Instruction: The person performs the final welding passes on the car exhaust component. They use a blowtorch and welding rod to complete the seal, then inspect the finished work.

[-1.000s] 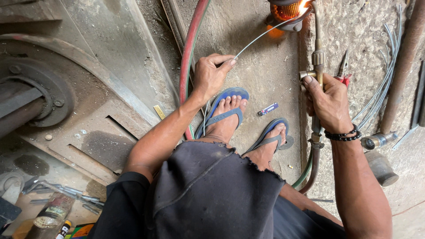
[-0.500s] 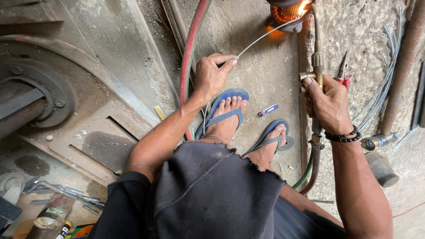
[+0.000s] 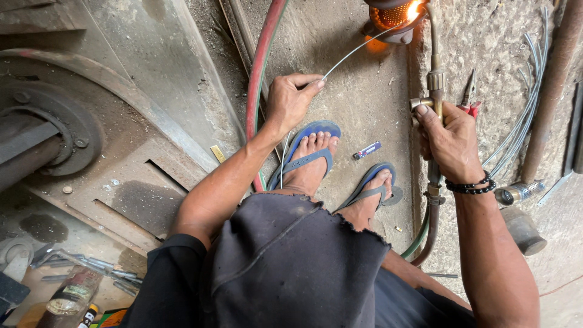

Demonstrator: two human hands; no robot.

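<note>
While the left hand (image 3: 290, 100) is pinching a thin filler rod (image 3: 358, 50) in a clenched grip, the rod is running toward one o'clock, its tip meeting the glowing metal part (image 3: 392, 15). The right hand (image 3: 450, 141) is grasping the brass torch (image 3: 435, 85), whose neck is pointing to twelve o'clock at the same glow. A red hose (image 3: 262, 61) is lying at eleven o'clock from the left hand, and blue sandals (image 3: 310, 152) are resting on the floor at six o'clock.

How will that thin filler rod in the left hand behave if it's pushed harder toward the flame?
The filler rod is long and very thin, and is pinched only at its near end by the left hand, so it would probably flex and bow rather than push straight. It looks light. Its far tip sits at the glowing workpiece, so it is likely hot and softening there.
</note>
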